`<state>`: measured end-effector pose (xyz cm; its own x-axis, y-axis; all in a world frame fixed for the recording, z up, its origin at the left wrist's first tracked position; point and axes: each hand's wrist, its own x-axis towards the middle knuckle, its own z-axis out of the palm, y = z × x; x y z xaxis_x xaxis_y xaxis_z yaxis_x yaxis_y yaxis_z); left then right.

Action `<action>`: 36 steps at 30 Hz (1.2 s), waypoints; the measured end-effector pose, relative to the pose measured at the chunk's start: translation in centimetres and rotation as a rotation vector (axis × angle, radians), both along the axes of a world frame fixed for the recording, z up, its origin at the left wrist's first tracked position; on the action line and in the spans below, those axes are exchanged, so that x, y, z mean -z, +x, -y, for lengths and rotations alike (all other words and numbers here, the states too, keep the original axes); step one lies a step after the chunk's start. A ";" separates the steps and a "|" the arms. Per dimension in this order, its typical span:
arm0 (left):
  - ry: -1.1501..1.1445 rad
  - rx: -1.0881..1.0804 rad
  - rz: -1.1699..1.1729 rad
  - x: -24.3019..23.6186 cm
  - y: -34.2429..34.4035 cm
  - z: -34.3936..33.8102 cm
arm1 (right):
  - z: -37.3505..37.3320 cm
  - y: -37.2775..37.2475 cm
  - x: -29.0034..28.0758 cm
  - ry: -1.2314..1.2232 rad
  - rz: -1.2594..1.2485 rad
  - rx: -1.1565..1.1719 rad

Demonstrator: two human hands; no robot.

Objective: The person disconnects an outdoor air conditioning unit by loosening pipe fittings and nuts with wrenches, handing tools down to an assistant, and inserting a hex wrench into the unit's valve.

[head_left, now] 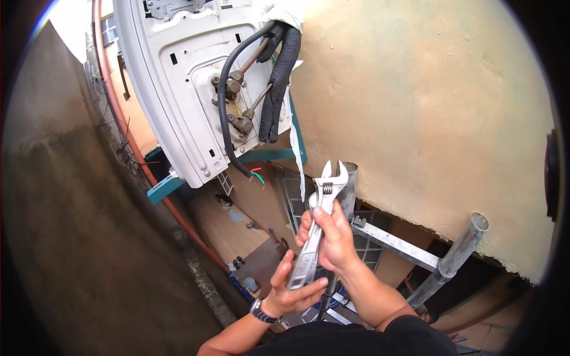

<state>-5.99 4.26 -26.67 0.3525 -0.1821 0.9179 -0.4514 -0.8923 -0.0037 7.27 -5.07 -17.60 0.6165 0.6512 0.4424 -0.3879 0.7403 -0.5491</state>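
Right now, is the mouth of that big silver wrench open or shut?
Open. The silver wrench shows a clear gap between the two tips of its head.

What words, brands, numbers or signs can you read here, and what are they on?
None that I can read.
Label on the white unit, at the picture's top edge: print too small to read.
Wrench handle: any marking is too blurred to read.
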 end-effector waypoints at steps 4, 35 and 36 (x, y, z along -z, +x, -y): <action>-0.144 0.111 -0.295 0.2 -4.3 -1.8 | 2.4 2.7 -1.2 -0.546 0.819 0.809; -1.384 0.657 -0.153 -21.2 7.2 2.8 | 9.3 0.8 -11.4 -0.677 1.402 0.700; -1.436 0.722 -0.139 -21.2 7.1 2.5 | 9.4 1.2 -12.1 -0.628 1.390 0.784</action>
<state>1.08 1.73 -5.42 0.6695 0.5998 0.4382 -0.6832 0.2655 0.6802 8.50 -14.45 -5.50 0.2517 0.6742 0.6944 0.9176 0.0618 -0.3926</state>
